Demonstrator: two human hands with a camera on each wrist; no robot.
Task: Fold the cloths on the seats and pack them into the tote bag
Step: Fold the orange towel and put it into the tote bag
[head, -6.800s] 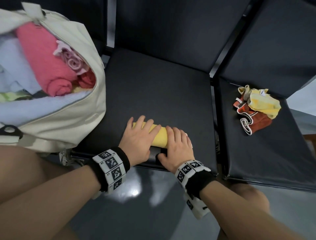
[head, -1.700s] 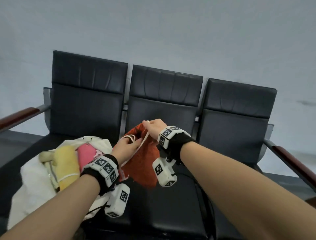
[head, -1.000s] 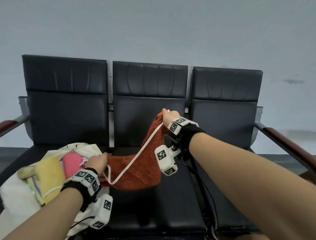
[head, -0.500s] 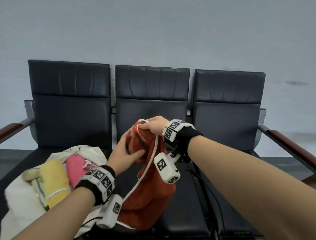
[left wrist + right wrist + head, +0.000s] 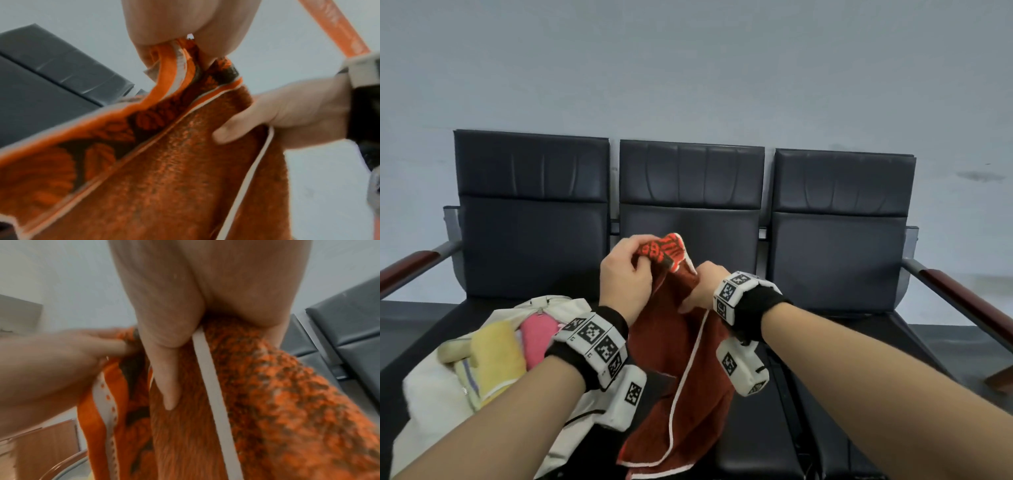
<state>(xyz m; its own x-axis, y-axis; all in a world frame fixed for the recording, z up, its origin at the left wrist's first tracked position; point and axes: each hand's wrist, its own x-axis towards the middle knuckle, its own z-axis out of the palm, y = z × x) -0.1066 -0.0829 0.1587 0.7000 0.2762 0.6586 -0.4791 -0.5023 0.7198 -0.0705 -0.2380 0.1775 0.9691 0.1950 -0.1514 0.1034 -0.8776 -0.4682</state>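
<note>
My head camera faced the seats [image 5: 690, 212] from farther back; both wrist cameras looked up closely at the rust cloth [image 5: 164, 170], shared by all.

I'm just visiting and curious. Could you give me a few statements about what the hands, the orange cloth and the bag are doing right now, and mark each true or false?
1. Both the left hand and the right hand grip the orange cloth. True.
2. The cloth lies folded flat on a seat. False: it hangs from the hands.
3. The tote bag sits on the left seat. True.
4. The bag holds nothing. False: a yellow cloth and a pink cloth show inside.
</note>
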